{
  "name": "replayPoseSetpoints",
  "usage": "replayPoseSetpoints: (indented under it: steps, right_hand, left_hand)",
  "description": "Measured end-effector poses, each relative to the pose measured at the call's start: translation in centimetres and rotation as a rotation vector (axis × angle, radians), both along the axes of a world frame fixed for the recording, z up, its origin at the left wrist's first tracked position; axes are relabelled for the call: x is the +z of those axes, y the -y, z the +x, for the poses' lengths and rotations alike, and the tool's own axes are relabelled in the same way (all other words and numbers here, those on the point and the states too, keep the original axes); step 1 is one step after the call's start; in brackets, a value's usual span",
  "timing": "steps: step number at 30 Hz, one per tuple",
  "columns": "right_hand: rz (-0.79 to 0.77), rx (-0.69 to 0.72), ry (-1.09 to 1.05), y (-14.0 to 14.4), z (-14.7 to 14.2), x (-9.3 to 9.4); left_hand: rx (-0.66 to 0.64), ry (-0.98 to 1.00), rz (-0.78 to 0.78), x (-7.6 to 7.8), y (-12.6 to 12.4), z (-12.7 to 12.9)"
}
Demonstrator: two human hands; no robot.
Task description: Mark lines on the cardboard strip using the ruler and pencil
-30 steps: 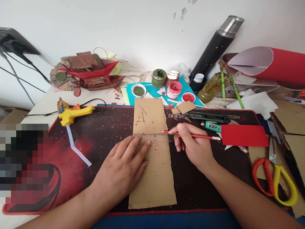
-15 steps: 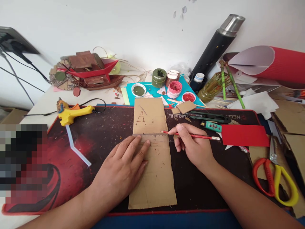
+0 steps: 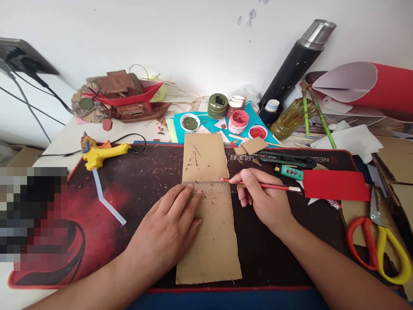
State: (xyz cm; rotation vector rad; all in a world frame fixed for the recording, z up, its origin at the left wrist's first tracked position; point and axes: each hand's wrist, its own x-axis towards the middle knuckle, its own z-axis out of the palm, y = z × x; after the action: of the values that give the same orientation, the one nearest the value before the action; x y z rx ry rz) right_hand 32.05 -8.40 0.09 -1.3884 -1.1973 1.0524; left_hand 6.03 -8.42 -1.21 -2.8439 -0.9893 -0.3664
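Note:
A long strip of brown cardboard (image 3: 206, 159) lies on a dark red and black mat (image 3: 135, 185). Across its middle rests a clear ruler (image 3: 213, 184). My left hand (image 3: 169, 230) lies flat on the cardboard, fingertips pressing the ruler's left part. My right hand (image 3: 263, 200) grips a red pencil (image 3: 277, 187) with its tip at the ruler's upper edge, near the cardboard's right side.
A yellow glue gun (image 3: 100, 155) and glue stick lie at the left. Paint pots (image 3: 237, 121) sit on teal paper behind. Right of the pencil are a green cutter (image 3: 288, 172), red card (image 3: 335, 185) and red-yellow scissors (image 3: 379, 247). A cardboard boat model (image 3: 121, 97) stands at the back left.
Both hands stay almost still on the ruler and pencil. The view has shifted slightly, so everything sits a little further right in the picture.

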Motion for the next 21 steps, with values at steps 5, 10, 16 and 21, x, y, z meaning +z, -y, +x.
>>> replayPoseSetpoints:
  steps: [5, 10, 16, 21]
  right_hand:
    - [0.009, 0.005, -0.005, 0.0, -0.05, -0.01]
    - [0.012, 0.005, -0.011, 0.02, -0.1, -0.07]
    - [0.017, 0.007, -0.006, 0.03, 0.02, -0.06]
    - [0.021, 0.011, -0.003, 0.03, 0.05, -0.09]
  left_hand:
    - [-0.003, -0.014, 0.001, 0.05, 0.01, -0.09]
    - [0.011, -0.02, -0.002, 0.18, 0.07, -0.05]
    - [0.02, -0.003, -0.002, 0.2, 0.13, 0.0]
    - [0.005, -0.015, 0.005, 0.08, 0.06, -0.07]
